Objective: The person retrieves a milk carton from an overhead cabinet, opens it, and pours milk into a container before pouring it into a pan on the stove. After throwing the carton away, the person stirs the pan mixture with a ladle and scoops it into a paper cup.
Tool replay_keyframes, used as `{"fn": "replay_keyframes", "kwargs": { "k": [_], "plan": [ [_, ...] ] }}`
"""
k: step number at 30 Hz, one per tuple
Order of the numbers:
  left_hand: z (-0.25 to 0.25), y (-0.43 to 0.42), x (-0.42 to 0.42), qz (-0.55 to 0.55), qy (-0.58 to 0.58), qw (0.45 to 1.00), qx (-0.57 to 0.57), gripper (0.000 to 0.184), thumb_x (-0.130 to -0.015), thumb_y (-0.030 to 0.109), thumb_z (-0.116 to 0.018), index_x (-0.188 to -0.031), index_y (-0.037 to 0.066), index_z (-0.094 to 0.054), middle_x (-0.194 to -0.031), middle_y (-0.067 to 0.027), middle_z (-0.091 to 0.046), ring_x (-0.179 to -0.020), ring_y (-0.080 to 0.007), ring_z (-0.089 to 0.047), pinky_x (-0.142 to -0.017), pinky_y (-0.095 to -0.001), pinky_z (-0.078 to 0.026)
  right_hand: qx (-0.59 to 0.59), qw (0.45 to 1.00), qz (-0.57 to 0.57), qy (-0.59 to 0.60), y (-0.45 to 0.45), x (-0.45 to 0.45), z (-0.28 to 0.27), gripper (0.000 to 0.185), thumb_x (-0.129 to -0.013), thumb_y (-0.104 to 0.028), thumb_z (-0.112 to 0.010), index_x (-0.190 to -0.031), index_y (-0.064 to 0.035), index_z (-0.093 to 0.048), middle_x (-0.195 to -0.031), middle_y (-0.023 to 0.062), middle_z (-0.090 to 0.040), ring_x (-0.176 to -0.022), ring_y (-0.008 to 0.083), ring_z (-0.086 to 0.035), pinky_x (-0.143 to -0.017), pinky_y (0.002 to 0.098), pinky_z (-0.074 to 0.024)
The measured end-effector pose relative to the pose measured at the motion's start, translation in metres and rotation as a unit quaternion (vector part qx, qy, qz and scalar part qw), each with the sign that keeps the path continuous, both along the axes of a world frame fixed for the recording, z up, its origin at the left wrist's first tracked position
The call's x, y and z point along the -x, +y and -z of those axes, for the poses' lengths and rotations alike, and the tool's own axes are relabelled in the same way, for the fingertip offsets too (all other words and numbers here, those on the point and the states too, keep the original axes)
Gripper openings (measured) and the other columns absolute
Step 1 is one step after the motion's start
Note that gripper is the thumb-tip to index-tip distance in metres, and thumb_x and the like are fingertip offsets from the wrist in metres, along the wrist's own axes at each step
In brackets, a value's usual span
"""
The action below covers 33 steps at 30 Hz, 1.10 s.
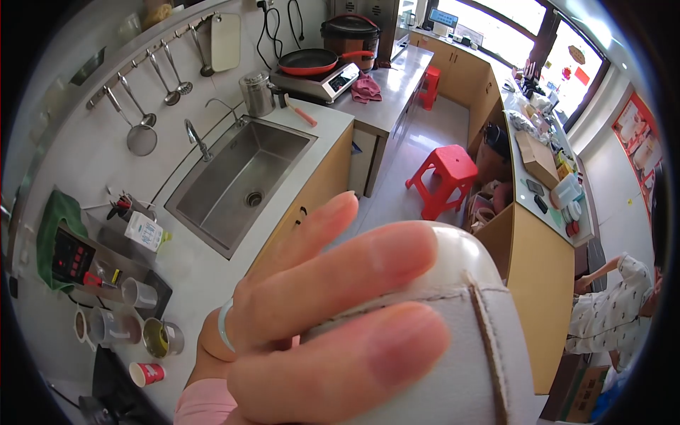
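My left hand (333, 297) reaches in from the lower left, very close to the camera, with its back towards me. Its fingers are stretched out and apart. Two of them lie over or in front of a smooth white stitched object (453, 354) with a rounded glossy edge; what this object is, I cannot make out. No grip on it shows. A pale band circles the wrist, below which a pink sleeve (205, 402) shows. My right hand is out of view.
A steel sink (244, 177) is beyond the hand. Cups, a carton (145, 230) and a black device (73, 256) stand left. A pan (307, 61) sits on a cooker. A red stool (451, 170) stands on the floor. Another person (613, 304) is at the right.
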<state>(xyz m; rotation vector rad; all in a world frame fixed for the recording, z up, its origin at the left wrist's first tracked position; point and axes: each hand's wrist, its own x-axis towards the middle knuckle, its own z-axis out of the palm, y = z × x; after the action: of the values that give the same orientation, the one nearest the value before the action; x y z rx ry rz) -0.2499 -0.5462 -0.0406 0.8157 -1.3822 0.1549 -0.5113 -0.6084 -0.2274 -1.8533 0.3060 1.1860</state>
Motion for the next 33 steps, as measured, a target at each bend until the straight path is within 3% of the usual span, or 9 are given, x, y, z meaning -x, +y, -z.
{"fn": "replay_keyframes", "kwargs": {
  "k": [13,24,26,27,29,33],
  "plan": [
    [-0.01,-0.05,0.019,0.01,0.025,0.999,0.043,0.042,-0.094,0.028,-0.047,-0.134,0.015,-0.039,-0.124,-0.0197,-0.053,-0.113,-0.0428,-0.056,-0.099,-0.0502,-0.049,0.006,0.998,0.058,-0.012,-0.04,0.0,0.0,0.041,-0.081,-0.036,-0.061,-0.108,-0.0049,-0.068,-0.106,0.0221,-0.067,-0.101,0.0392,-0.064,-0.083,0.0444,-0.0508],
    [-0.011,-0.142,0.005,0.005,0.081,0.992,0.101,0.043,-0.092,0.022,-0.054,-0.131,0.012,-0.039,-0.12,-0.0216,-0.055,-0.11,-0.0438,-0.058,-0.097,-0.0468,-0.053,0.013,0.989,0.147,-0.019,-0.1,-0.027,0.016,0.042,-0.08,-0.037,-0.063,-0.106,-0.0048,-0.069,-0.105,0.0224,-0.067,-0.1,0.04,-0.064,-0.082,0.0447,-0.0505],
    [0.0,-0.156,-0.002,0.061,0.143,0.985,0.079,0.048,-0.098,0.035,-0.034,-0.143,0.018,-0.036,-0.13,-0.0258,-0.049,-0.122,-0.0437,-0.049,-0.1,-0.0511,-0.046,0.016,0.986,0.168,-0.018,-0.114,-0.035,0.02,0.042,-0.08,-0.037,-0.063,-0.106,-0.0047,-0.069,-0.105,0.0224,-0.068,-0.1,0.0402,-0.064,-0.081,0.0447,-0.0505],
    [0.002,-0.155,-0.034,0.114,0.11,0.987,0.013,0.051,-0.1,0.042,-0.019,-0.14,0.018,-0.042,-0.135,-0.0216,-0.048,-0.128,-0.0359,-0.045,-0.107,-0.0561,-0.036,0.018,0.983,0.18,-0.017,-0.123,-0.04,0.022,0.042,-0.08,-0.037,-0.063,-0.106,-0.0047,-0.069,-0.105,0.0224,-0.068,-0.099,0.0402,-0.064,-0.081,0.0448,-0.0505],
    [0.006,-0.177,-0.062,0.176,0.075,0.981,-0.04,0.062,-0.102,0.049,-0.005,-0.136,0.019,-0.047,-0.14,-0.0173,-0.047,-0.135,-0.0287,-0.04,-0.114,-0.0615,-0.025,0.02,0.979,0.203,-0.016,-0.14,-0.05,0.027,0.042,-0.08,-0.038,-0.063,-0.105,-0.0047,-0.069,-0.105,0.0225,-0.068,-0.099,0.0404,-0.064,-0.081,0.0448,-0.0504],
    [0.013,-0.245,-0.096,0.228,0.101,0.967,-0.057,0.06,-0.102,0.051,-0.01,-0.139,0.019,-0.043,-0.14,-0.0175,-0.045,-0.134,-0.0335,-0.04,-0.112,-0.0637,-0.027,0.017,0.966,0.257,-0.012,-0.177,-0.073,0.031,0.042,-0.08,-0.038,-0.064,-0.105,-0.0046,-0.069,-0.104,0.0226,-0.068,-0.098,0.0407,-0.064,-0.08,0.0449,-0.0503]
  ]
}}
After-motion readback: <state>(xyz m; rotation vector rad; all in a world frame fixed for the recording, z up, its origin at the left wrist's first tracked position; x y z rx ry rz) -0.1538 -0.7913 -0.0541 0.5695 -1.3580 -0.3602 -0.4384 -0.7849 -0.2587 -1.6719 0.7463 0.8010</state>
